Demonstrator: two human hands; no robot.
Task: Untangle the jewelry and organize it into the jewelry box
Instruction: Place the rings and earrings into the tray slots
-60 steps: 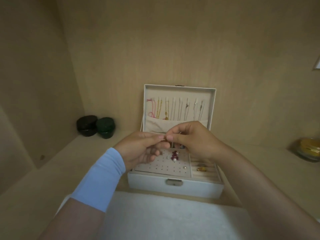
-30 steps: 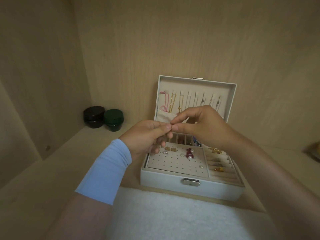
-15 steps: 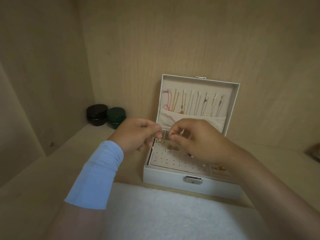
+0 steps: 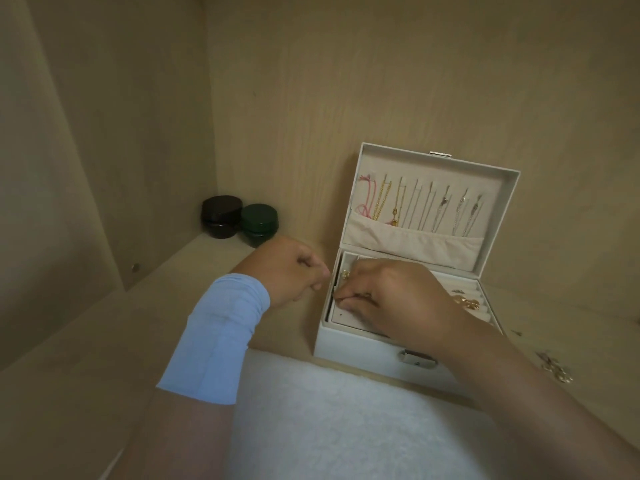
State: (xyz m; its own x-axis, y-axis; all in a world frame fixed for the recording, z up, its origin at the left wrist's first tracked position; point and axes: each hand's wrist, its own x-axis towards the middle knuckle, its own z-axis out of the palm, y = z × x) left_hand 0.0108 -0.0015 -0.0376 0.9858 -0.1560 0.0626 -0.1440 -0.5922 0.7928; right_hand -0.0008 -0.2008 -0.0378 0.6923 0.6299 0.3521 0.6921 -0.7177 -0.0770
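jewelry box (image 4: 346, 344): no readable text, brand or number on lid, lining or metal clasp.
black jar (image 4: 221, 216): no readable label on lid or side.
green jar (image 4: 259, 223): same, no readable label.
sleeve (image 4: 221, 334): plain, no print.

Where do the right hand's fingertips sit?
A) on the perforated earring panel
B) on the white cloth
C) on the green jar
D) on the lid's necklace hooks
A: the right hand has its fingertips down on the earring panel near the left edge of the jewelry box.

Two hands (image 4: 291, 271) (image 4: 391, 299), one jewelry box (image 4: 363, 344), two jars (image 4: 221, 216) (image 4: 259, 223)
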